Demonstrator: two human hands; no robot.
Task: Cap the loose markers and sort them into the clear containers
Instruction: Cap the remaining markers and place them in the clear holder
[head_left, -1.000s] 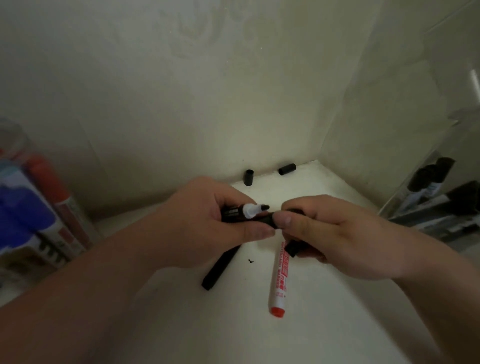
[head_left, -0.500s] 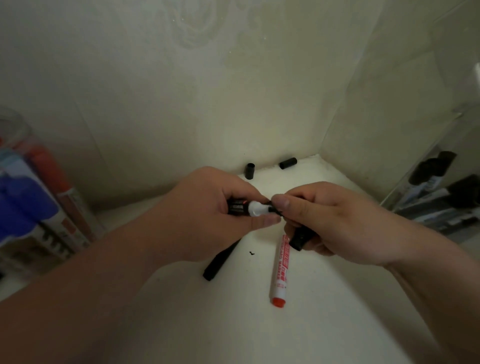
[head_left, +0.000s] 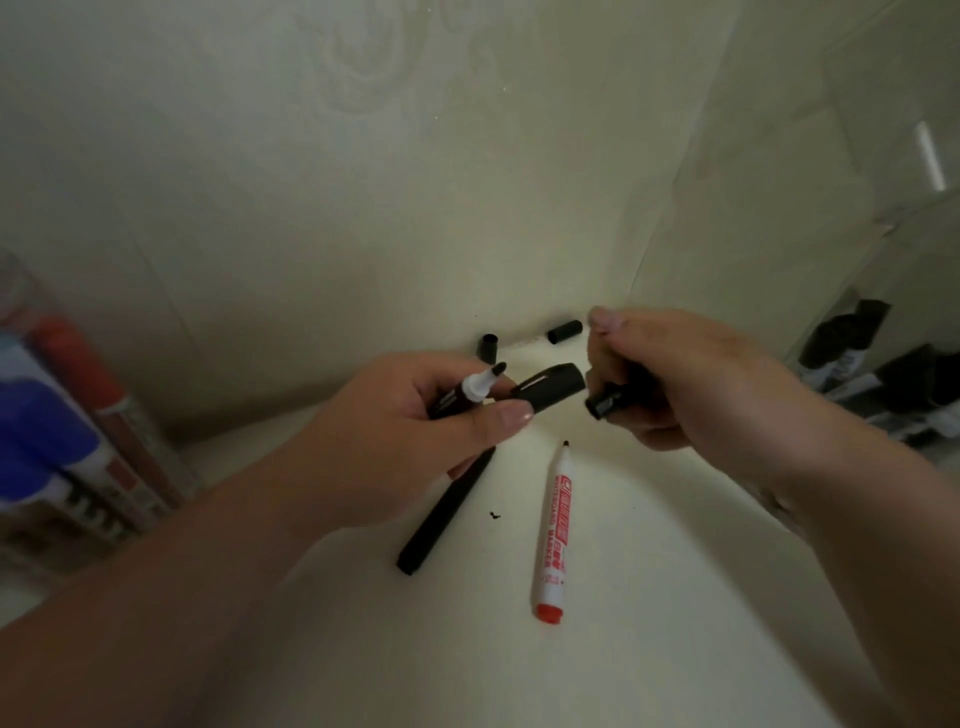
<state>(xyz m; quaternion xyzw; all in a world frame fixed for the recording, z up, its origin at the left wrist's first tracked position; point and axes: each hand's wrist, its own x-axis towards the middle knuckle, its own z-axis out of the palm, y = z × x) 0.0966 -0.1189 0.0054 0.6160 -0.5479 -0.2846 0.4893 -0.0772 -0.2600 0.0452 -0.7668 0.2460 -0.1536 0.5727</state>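
Curling round a black marker (head_left: 470, 389), my left hand (head_left: 410, 421) is holding it with the bare tip pointing up and to the right, while my right hand (head_left: 691, 384) is closing its fingers round a short black piece (head_left: 604, 404), cap or barrel end I cannot tell. Between them a clipped black cap (head_left: 548, 389) is sitting just past my left thumb, and I cannot tell which hand is carrying it. Judging progress, I am reading the job as partly done: the left clear container (head_left: 171, 467) is showing red and blue markers, and the right clear container (head_left: 914, 270) is showing black ones. Left to do, as I see it: the marker in hand is uncapped, a red whiteboard marker (head_left: 553, 535) is lying uncapped on the table (head_left: 649, 597) with its tip towards the wall, a black barrel (head_left: 441, 514) is lying beside it, partly under my left hand, and two loose caps (head_left: 488, 347) (head_left: 565, 331) are resting by the wall. Both forearms are reaching in from the near corners, the hands meeting above the table, knuckles outward.
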